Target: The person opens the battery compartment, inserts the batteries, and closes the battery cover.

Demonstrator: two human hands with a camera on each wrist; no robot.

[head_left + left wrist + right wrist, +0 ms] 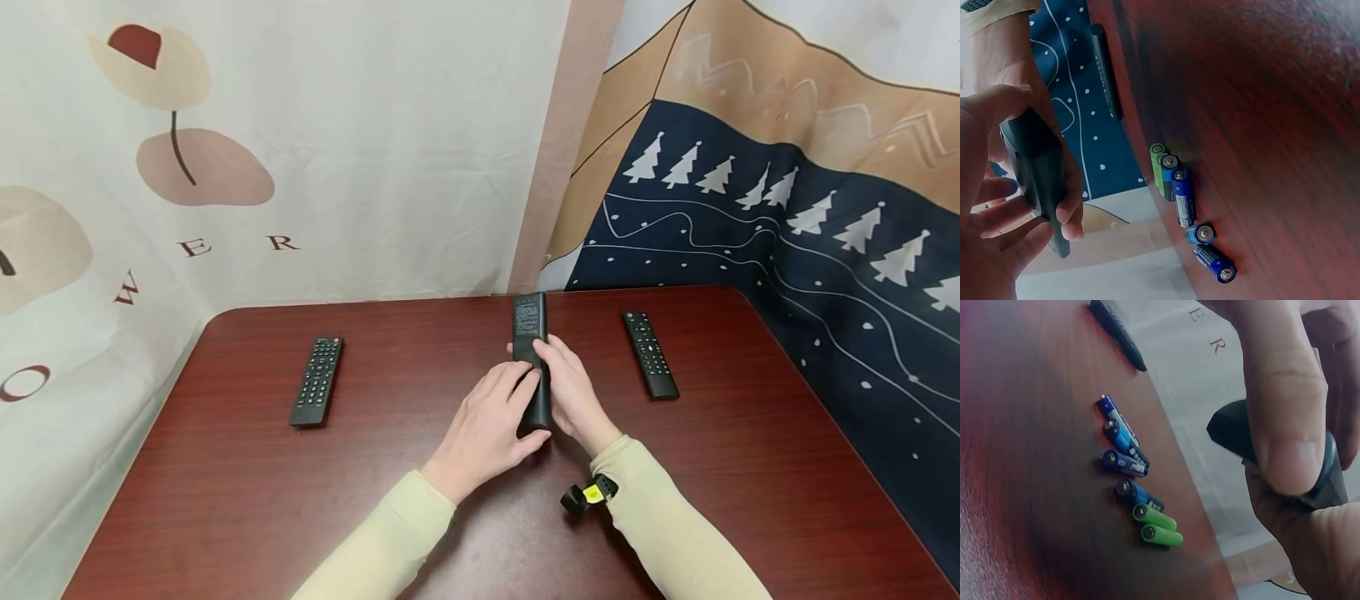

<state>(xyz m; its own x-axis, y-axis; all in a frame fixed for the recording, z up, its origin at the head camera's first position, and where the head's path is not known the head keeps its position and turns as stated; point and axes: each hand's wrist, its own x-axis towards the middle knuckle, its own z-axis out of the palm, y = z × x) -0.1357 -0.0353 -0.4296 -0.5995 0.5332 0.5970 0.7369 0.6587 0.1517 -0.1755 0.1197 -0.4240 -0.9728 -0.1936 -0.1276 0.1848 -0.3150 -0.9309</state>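
Note:
A black remote control [529, 321] is held over the middle of the table, its labelled back facing up. My right hand [576, 398] grips it along the right side, thumb lying across the back. My left hand [483, 421] holds its near part, fingertips on the back and thumb by the near end. In the left wrist view, the fingers of the left hand bend against the remote's side. Below the remote, several loose batteries, blue [1184, 195] and green [1161, 535], lie on the table in both wrist views; the hands hide them in the head view.
A second black remote [317, 382] lies on the left of the reddish-brown table [225, 500], and a third [650, 356] on the right. A pale printed curtain [375, 167] hangs behind the table, and a navy tree-patterned cloth [750, 225] at the right.

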